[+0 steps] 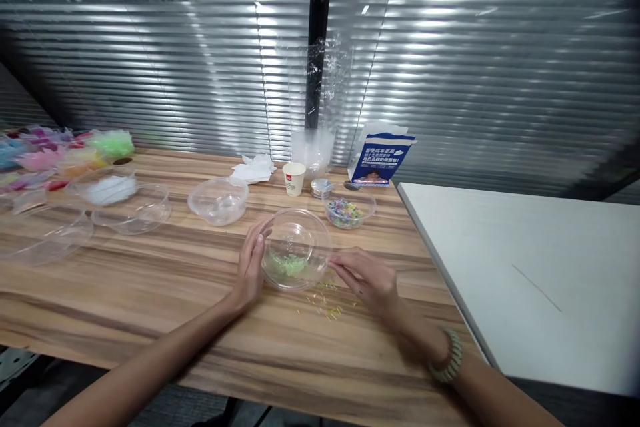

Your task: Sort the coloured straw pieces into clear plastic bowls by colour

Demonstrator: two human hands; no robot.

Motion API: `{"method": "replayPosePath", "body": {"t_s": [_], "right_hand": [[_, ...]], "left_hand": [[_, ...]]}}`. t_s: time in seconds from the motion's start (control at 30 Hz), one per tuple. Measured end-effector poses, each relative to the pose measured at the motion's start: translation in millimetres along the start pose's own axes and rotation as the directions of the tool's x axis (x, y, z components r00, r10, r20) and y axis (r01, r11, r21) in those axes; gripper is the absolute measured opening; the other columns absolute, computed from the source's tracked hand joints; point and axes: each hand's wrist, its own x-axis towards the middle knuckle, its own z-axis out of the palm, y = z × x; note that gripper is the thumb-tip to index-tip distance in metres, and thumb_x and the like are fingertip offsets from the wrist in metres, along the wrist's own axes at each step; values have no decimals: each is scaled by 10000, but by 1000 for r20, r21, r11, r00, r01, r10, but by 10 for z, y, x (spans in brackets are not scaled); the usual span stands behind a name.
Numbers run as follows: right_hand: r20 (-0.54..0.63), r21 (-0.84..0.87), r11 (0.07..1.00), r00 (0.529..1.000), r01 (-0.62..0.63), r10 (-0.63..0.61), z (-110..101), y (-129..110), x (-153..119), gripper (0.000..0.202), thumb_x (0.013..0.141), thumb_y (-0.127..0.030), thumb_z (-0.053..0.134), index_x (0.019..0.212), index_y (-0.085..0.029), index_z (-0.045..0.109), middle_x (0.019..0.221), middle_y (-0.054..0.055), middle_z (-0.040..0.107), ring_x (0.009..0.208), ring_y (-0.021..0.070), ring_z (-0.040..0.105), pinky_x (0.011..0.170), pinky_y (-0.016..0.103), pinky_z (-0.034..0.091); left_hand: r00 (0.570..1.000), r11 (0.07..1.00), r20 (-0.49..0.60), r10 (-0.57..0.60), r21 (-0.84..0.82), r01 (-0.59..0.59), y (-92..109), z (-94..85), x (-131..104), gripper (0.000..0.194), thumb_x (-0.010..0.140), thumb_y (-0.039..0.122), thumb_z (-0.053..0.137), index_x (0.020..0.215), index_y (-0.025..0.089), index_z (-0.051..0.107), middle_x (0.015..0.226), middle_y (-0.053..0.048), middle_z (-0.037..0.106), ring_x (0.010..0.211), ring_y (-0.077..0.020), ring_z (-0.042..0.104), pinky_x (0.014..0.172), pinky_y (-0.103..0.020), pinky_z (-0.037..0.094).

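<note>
Grey blinds fill the upper half of the frame behind a wooden surface [150,293], with a white table [525,267] butted against it at the right. At the centre of the frame a clear bowl [296,248] sits on the wood, tipped a little toward the camera, with green bits [287,264] pooled in its low side. The left hand [251,267] lies flat along the bowl's left wall, fingers straight and together, seemingly to steady it. The right hand [367,279] rests at the bowl's right edge with fingers loosely curled and fingertips touching the rim; whether it pinches anything cannot be told. A beaded bracelet [449,355] circles that wrist. Loose yellow-green bits [327,303] are scattered on the wood just below the bowl, between the hands, as if spilled from it.

Just above and right, a smaller bowl [349,209] holds mixed coloured bits, kept near. A paper cup [294,178] with a small red mark, too small to read, stands above centre, beside a crumpled tissue [254,169] and a small round tin [320,187]. A stack of clear cups [313,147] in a plastic sleeve rises behind them. A blue and white pack [381,155] leans at the blinds; its white print looks Chinese but is too small to read. Empty clear bowls [219,199] run off to the left, and coloured fluff [60,150] is heaped at the far left edge
</note>
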Motion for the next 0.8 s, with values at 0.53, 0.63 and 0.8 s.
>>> {"method": "replayPosePath", "body": {"t_s": [0.53,0.63,0.8], "right_hand": [[154,-14,979,968,202,-197,41,15,-48,190,834,-46,550,989,-135,614,836,58,698,804,149,648,720,280,557],[198,-16,967,949,254,-246,16,11,-12,173,857,-33,500,956,-113,617,836,72,699,805,151,647,693,278,544],[281,-44,950,916,308,-284,1,32,11,185,885,-38,454,926,-117,616,806,61,701,765,152,646,629,283,510]], "left_hand": [[991,995,94,92,30,-96,75,10,-90,404,938,398,365,1268,215,509,1286,-95,519,1213,-230,465,1046,-408,359],[975,974,135,179,113,-194,85,-14,-110,407,945,385,340,1277,215,502,1265,-102,531,1210,-235,462,1028,-417,371],[907,868,213,364,274,-414,176,-21,-105,420,953,357,282,1297,228,486,1278,-106,518,1216,-246,445,1016,-445,366]]}}
